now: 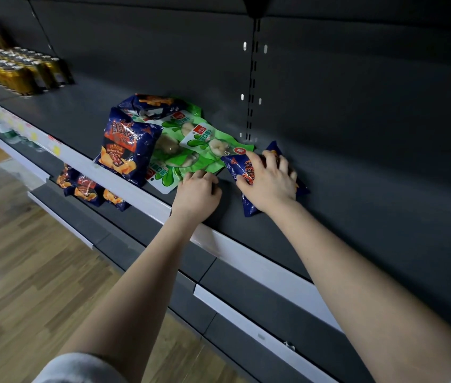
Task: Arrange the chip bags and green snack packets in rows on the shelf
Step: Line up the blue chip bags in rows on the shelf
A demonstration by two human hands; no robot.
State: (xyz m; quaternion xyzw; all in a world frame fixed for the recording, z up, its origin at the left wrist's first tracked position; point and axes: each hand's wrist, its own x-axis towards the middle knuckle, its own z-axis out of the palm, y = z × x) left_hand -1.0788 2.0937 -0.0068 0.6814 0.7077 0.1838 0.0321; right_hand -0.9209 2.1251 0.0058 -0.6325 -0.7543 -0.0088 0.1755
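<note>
**On the grey shelf (pixel 260 230): snacks in a heap, not yet in rows**

At the right of the heap, the right hand (pixel 268 179) lies on a flat blue chip bag (pixel 249 208), fingers bent over its far side, thumb at its near edge, gripping it against the shelf. The left hand (pixel 195 193) rests just beside it, fingers curled at the near edge of the green snack packets (pixel 191 139); whether they pinch the foil cannot be told. Those packets lie overlapping in a loose pile. To their left a second chip bag (pixel 126 150) stands upright at the white front rail (pixel 235 252), and a third chip bag (pixel 152 103) lies behind it. More chip bags (pixel 88 189) sit on the lower shelf (pixel 75 214). Cans (pixel 22 70) stand far left.
</note>
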